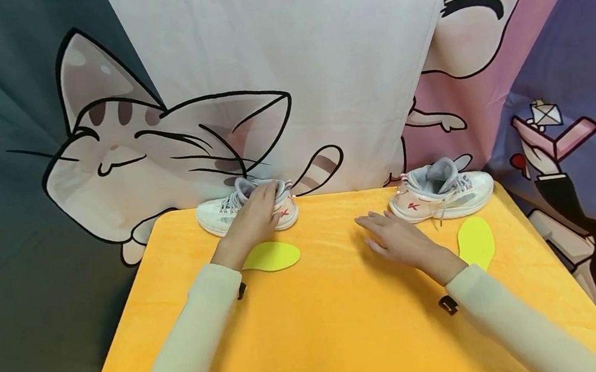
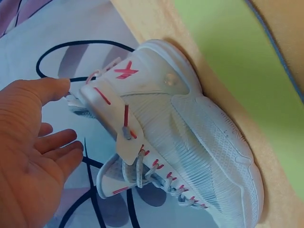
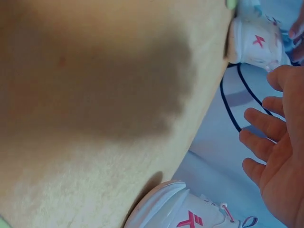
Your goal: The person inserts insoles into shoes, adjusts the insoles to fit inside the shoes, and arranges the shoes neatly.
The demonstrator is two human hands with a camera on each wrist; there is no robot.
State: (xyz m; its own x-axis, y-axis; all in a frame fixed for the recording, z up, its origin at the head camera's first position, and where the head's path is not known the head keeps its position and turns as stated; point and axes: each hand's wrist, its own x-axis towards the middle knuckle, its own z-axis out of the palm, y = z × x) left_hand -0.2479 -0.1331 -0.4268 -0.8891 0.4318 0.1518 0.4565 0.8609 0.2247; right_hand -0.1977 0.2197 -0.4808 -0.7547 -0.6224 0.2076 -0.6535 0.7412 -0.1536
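Note:
A white sneaker (image 1: 214,215) with red marks stands at the table's far edge on the left. Above its opening is my left hand (image 1: 254,215), thumb by the heel collar and fingers loosely bent, holding nothing; the left wrist view shows the sneaker (image 2: 166,123) side-on with its laces. Whether the thumb touches the collar, I cannot tell. My right hand (image 1: 399,239) hovers over the table with fingers spread, left of and nearer than a second white sneaker (image 1: 473,189). In the right wrist view this hand (image 3: 280,137) has nothing in it.
One yellow-green insole (image 1: 275,256) lies in front of the left sneaker, partly behind my left arm. Another insole (image 1: 475,240) lies by the right sneaker. A yellow cloth covers the table (image 1: 335,327). Cartoon-printed fabric (image 1: 288,41) hangs behind it.

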